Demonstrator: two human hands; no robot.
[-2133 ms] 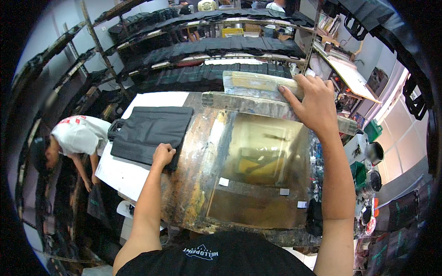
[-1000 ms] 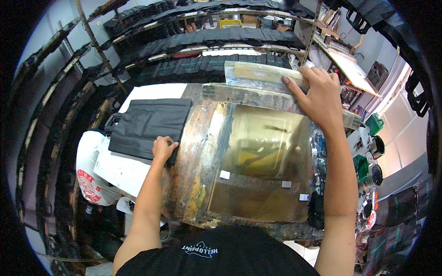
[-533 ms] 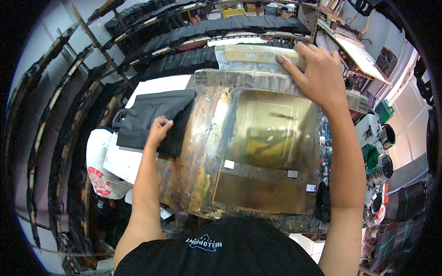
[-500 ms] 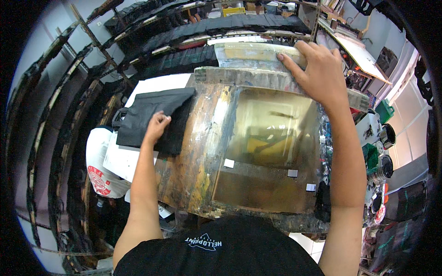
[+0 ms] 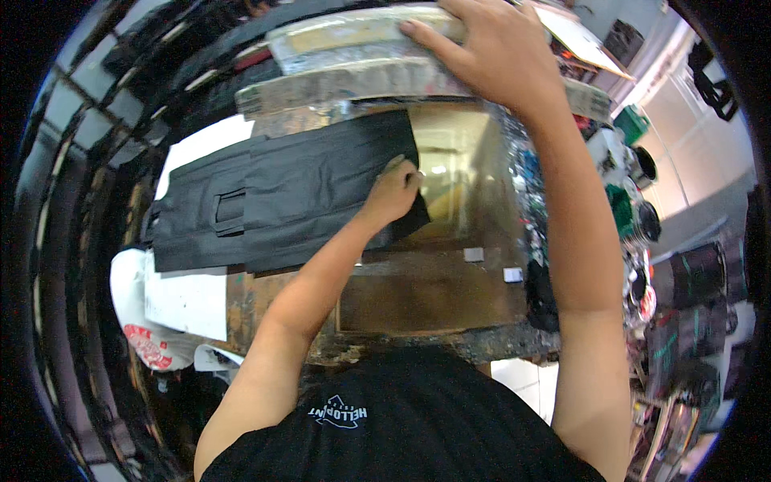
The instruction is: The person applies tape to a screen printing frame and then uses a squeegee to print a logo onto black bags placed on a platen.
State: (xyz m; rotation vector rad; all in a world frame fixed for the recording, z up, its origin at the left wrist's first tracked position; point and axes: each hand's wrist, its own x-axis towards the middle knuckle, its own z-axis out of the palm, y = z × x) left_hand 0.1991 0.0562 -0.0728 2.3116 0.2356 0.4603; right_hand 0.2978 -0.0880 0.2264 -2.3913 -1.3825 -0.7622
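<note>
Left hand point(image 5: 395, 193) curls shut on the black bag's point(image 5: 321, 173) right edge, likely for control, the bag partly over the glossy panel point(image 5: 462, 153); right hand point(image 5: 506, 60), thumb spread, grips the pale frame point(image 5: 345, 40), seemingly steadying it.

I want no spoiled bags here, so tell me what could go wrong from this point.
The upper black bag might end up crooked or creased on the shiny panel, since the left hand grips it only near one end. It also overlaps another black bag, which could get dragged along. And if the right hand slips off the pale bar at the far side, that bar may shift or drop.
</note>
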